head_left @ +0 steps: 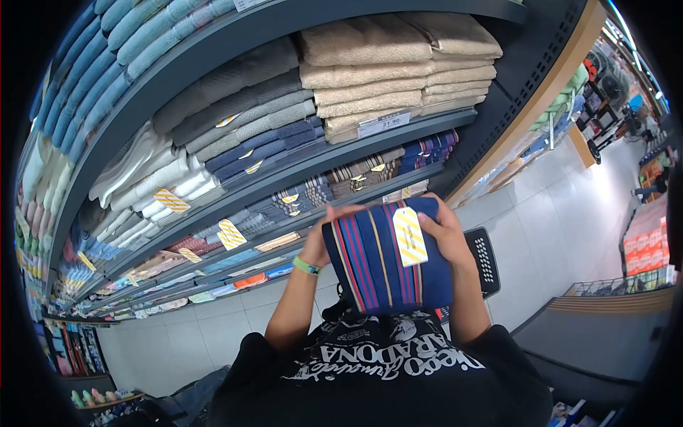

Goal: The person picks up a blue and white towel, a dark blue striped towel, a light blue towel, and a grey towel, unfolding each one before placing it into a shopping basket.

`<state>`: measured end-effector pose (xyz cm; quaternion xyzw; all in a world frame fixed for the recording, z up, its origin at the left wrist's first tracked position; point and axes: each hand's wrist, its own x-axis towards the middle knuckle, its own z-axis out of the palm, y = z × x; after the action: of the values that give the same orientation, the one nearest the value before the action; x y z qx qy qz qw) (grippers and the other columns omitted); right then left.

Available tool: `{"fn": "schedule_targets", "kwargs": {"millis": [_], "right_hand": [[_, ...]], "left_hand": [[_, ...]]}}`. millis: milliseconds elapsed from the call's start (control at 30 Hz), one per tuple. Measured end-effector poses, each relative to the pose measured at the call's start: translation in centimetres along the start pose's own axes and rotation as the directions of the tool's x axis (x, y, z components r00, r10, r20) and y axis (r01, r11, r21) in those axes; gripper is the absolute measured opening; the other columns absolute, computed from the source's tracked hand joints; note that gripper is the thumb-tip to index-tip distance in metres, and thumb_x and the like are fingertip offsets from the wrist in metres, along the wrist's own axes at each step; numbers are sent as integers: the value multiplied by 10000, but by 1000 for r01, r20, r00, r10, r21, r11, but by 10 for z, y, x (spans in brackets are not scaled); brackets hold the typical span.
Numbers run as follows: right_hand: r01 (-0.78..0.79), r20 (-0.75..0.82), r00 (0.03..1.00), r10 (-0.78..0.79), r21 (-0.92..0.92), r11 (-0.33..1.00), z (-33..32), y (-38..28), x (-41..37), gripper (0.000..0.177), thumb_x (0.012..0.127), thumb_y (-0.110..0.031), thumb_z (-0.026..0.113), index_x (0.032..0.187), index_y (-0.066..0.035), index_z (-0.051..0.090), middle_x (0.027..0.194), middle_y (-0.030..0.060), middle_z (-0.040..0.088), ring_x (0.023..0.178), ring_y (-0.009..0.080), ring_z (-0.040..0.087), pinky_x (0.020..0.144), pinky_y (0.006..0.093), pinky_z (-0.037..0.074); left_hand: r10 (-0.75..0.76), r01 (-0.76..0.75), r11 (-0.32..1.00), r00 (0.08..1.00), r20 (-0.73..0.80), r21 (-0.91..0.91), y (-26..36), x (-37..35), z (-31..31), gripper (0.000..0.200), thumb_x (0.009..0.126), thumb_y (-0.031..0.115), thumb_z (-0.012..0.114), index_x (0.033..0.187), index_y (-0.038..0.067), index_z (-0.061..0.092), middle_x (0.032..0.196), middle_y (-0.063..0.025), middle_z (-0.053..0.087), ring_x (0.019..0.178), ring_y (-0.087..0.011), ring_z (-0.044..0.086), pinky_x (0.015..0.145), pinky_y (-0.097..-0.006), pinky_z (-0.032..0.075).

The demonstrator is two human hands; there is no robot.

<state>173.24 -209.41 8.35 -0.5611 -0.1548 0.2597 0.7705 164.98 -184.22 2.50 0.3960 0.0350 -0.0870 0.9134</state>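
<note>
Black shirt [384, 384], six o'clock; striped cloth [382, 260], stripes eleven-to-five, clamped between left hand [319, 238] (ten o'clock), right hand [447, 231] (two).

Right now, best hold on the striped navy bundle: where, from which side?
Likely its two side edges, one from each side: the striped navy bundle is broad and folded flat, left grip and right grip flank it, and the tag covers part of its face.

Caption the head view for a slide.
Left hand and right hand hold a folded rectangular navy striped cloth with a white-and-yellow tag before dark grey shelves of folded towels.
</note>
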Motion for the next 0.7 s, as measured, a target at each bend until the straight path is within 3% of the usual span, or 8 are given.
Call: {"fn": "schedule_targets", "kwargs": {"millis": [33,100,300,367,433,533,633,700], "right_hand": [[-23,-40,999,25,67,998,0,5,6,288,933,-111,622,1174,16,530,1063,63,652,956,102,609,864,258,480],[-24,-95,995,31,72,997,-6,17,15,300,954,-136,595,1200,27,541,1059,70,665,942,116,629,865,268,490],[-128,-340,929,148,82,988,-29,39,16,269,987,-161,539,1172,30,579,1045,94,685,891,124,659,804,255,516],[-143,-348,923,168,95,985,-31,40,14,283,978,-141,541,1195,38,566,1065,106,683,913,135,664,832,262,520],[-120,-314,926,210,284,951,-30,38,6,301,968,-124,546,1216,45,552,1083,118,680,942,151,669,860,273,525],[-203,-281,921,271,249,947,-32,32,-4,324,929,-68,573,1228,52,542,1101,127,676,964,167,672,873,298,531],[-57,-326,939,113,175,983,-22,19,-11,366,879,-24,612,1229,56,541,1106,127,676,959,175,676,867,324,538],[-14,-319,945,67,165,986,-12,2,-17,370,835,14,646,1193,44,558,1075,110,681,928,165,674,854,306,531]], "left_hand": [[2,-2,1000,1000,3,1,-24,4,-17,537,1012,418,427,1327,-9,510,1146,-108,655,1044,-217,639,951,-349,505],[-98,93,914,995,8,-396,-66,4,-36,528,1004,430,432,1323,21,527,1220,-123,635,1082,-239,636,946,-368,515],[-69,85,892,996,52,-444,-60,-10,1,622,992,512,393,1351,11,483,1265,-154,606,1111,-262,631,953,-417,517],[-76,90,901,996,49,-424,-62,-10,0,644,983,533,398,1349,10,483,1262,-153,608,1100,-257,637,942,-415,523],[-135,117,899,991,-14,-423,-61,-9,1,593,976,479,482,1333,6,493,1230,-136,626,1077,-234,643,921,-385,530],[-168,141,940,984,-61,-312,-58,-6,-7,624,981,495,456,1357,-2,453,1292,-149,584,1154,-245,599,975,-399,494],[-109,129,900,991,72,-416,-48,-6,9,649,989,523,410,1379,6,416,1363,-167,523,1245,-275,529,1040,-454,432],[-155,153,886,987,30,-439,-63,-6,-7,678,988,564,357,1405,30,385,1410,-182,472,1301,-299,470,1070,-513,374]]}}
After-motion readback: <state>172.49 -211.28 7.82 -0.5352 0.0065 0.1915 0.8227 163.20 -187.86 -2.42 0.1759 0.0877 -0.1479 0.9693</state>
